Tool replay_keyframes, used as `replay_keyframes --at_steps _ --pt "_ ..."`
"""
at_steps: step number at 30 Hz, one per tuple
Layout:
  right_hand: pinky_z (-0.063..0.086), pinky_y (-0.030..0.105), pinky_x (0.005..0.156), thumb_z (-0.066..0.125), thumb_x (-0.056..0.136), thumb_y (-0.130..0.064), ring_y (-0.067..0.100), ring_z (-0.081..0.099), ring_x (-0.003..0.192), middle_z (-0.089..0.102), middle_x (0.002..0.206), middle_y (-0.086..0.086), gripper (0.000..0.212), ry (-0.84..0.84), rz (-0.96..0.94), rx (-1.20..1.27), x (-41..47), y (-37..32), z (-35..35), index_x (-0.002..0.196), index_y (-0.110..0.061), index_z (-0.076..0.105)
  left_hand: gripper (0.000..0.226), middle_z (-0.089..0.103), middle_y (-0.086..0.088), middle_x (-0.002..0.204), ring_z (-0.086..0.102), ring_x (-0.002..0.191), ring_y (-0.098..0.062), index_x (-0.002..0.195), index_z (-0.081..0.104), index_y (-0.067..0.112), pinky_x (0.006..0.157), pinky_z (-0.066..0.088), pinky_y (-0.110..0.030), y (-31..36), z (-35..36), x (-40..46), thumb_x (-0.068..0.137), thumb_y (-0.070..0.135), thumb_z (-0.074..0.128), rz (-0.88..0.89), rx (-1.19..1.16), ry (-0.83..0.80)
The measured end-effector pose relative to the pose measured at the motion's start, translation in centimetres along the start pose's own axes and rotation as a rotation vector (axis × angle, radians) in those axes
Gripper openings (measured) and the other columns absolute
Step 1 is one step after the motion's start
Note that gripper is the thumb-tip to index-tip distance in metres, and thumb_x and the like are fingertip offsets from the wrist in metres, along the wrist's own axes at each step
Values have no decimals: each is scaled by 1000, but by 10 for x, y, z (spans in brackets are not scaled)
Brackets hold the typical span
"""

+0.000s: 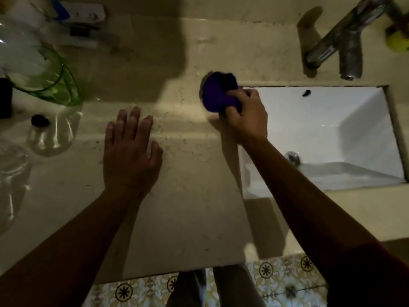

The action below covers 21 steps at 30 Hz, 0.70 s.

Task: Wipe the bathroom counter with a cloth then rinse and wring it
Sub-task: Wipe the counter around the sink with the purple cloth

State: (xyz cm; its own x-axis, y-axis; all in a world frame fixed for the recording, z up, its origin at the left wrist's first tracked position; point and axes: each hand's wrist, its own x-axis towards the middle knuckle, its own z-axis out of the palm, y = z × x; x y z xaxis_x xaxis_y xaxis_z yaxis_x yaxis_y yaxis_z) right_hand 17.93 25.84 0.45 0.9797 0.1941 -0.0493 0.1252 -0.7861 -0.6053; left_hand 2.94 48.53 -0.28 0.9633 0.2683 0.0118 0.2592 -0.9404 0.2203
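Right hand (245,117) grip holds bunched purple cloth (218,94), seemingly on counter (188,196); left hand (130,151) flat.

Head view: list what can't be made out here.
- Cloth: its near part is hidden under the right hand, and it is motion-blurred.
- Counter under the flat left hand: covered, so dirt there can't be judged.
- Yellow thing by the tap: cut by the right edge, blurred.
- Box at the back: print too dim to read.
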Motion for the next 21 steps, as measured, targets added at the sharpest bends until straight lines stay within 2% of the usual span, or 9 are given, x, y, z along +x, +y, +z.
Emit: replay_keyframes --at_steps 2,4,6,8,10,14,16,18,21 --pt "41 14 86 57 94 -32 13 53 107 52 128 5 32 -142 -38 27 -21 4 -16 125 -27 62 61 26 -9 169 18 158 -30 155 39 19 129 12 -51 0 -1 -1 98 40 38 -4 1 -2" --pt "47 25 88 58 93 -30 15 55 102 54 118 2 28 -284 -62 25 -42 6 -32 121 -29 65 62 27 -9 168 19 157 -31 155 39 19 129 12 -51 1 -2 -1 97 40 38 -3 5 -4" --pt "48 25 86 59 90 -32 14 57 97 57 109 -2 30 -333 -91 23 -55 7 -44 119 -29 69 62 27 -10 168 19 157 -31 155 39 19 129 12 -51 2 -3 -1 97 40 38 -2 1 -2" --pt "48 22 85 62 89 -28 11 58 96 60 108 -3 29 -185 -82 61 -48 4 -55 118 -26 69 62 28 -10 168 20 157 -32 154 39 19 129 12 -50 2 -2 -1 97 41 38 2 1 5" --pt "48 21 87 63 88 -22 10 60 97 63 109 -2 30 59 -11 106 -21 7 -65 118 -23 68 61 29 -11 167 22 156 -33 154 41 18 128 13 -51 2 -2 -1 97 40 38 10 -3 19" --pt "53 33 99 53 86 -37 16 61 111 59 128 6 47 363 141 74 59 27 -78 130 -22 60 60 29 -10 167 21 157 -32 154 41 18 128 13 -51 2 -2 -1 98 40 38 15 -4 26" --pt "48 35 105 53 93 -34 23 56 124 50 141 10 51 380 221 -45 93 37 -78 142 -21 50 59 29 -10 168 20 157 -32 154 40 19 128 13 -50 1 -1 -1 98 40 39 17 5 27" --pt "44 34 104 51 98 -33 28 54 128 52 144 11 51 271 264 -125 119 43 -73 147 -19 45 59 29 -10 168 20 157 -32 154 40 18 128 13 -50 0 0 -1 98 39 40 18 8 29" --pt "44 38 103 47 96 -47 32 54 127 48 146 10 54 121 212 -245 136 34 -56 147 -27 46 59 28 -10 168 19 157 -31 155 39 19 129 12 -50 -2 2 0 99 39 42 8 14 19"
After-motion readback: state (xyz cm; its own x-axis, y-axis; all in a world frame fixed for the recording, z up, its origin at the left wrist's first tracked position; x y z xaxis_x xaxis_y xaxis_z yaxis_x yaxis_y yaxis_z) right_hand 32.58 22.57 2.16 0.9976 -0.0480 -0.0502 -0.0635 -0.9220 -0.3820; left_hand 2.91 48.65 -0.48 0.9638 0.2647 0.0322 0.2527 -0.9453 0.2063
